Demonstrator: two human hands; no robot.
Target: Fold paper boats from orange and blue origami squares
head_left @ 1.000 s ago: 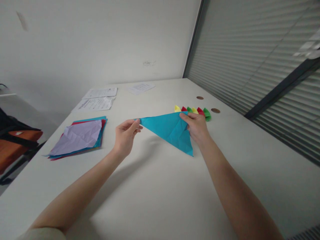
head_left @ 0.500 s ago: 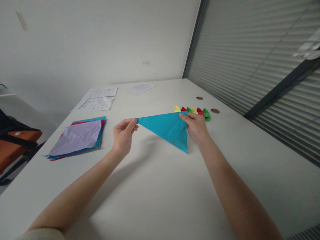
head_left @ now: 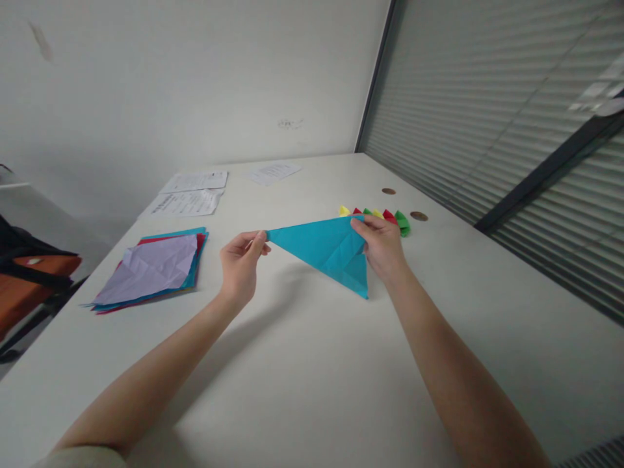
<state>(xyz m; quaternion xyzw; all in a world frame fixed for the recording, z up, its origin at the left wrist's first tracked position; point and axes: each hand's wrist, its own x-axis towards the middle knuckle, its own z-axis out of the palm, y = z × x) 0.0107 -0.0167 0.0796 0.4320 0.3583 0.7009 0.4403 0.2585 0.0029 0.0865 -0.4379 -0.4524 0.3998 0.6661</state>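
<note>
A blue sheet of origami paper [head_left: 324,247], folded into a triangle with crease lines on its right part, is held up above the table. My left hand [head_left: 240,265] pinches its pointed left corner between thumb and fingers. At the upper right corner, my right hand [head_left: 383,244] grips the paper with the thumb on the near face and the fingers behind. One corner of the triangle hangs down beside my right wrist. Behind the right hand stands a row of small folded paper pieces [head_left: 402,223] in yellow, red and green, partly hidden by the blue paper.
On the left of the white table [head_left: 302,390] lies a stack of coloured paper [head_left: 158,263], a creased lilac sheet on top. Printed sheets [head_left: 188,202] lie farther back. Two round brown discs [head_left: 418,216] are near the right edge, by the window blinds [head_left: 478,117].
Almost nothing differs. The blue paper's upper right edge sits very slightly higher and covers a little more of the coloured row; both hands keep their hold.
</note>
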